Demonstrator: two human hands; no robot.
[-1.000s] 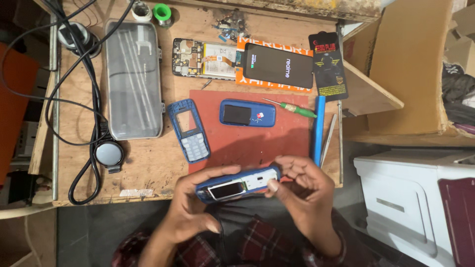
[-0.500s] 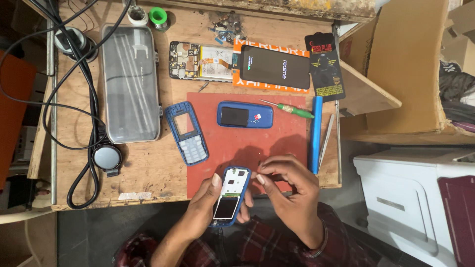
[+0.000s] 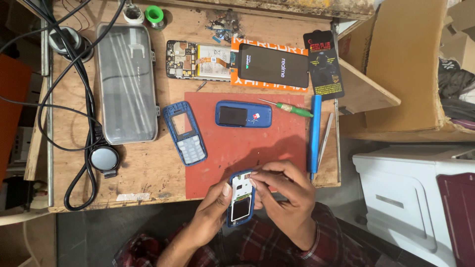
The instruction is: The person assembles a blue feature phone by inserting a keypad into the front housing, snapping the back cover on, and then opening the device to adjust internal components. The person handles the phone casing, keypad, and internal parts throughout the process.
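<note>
A worn wooden workbench [image 3: 148, 173] is filling most of the view, with a red work mat [image 3: 277, 148] lying on its near half and a cardboard box [image 3: 403, 64] and a white cabinet [image 3: 410, 198] standing off to the right of the bench. Just beyond the grip and to its left, a blue keypad front cover [image 3: 187, 132] is lying partly on the mat's edge; straight beyond the grip, a blue phone back shell [image 3: 243, 114] is resting on the mat, and a green-handled screwdriver [image 3: 289, 107] is lying just to the right of that shell. To the right of the grip a blue tool handle [image 3: 314, 131] and a pair of tweezers [image 3: 326, 138] are lying side by side along the mat's edge. Farther beyond, a black smartphone screen [image 3: 273, 66] and an exposed circuit board [image 3: 200, 60] are sitting next to each other, while a clear plastic case [image 3: 126, 84] and black cables [image 3: 84, 113] are lying well off to the left. At the bench's near edge, the left hand [image 3: 213, 210] is coming up from below, its fingers wrapped around the side of a stripped blue keypad phone body [image 3: 241, 198], gripping it screen-up. The right hand [image 3: 287, 198] is curling over the phone's upper end, fingertips [image 3: 256, 174] pinching at its top corner; whether they are holding a small part there is too fine to tell.
</note>
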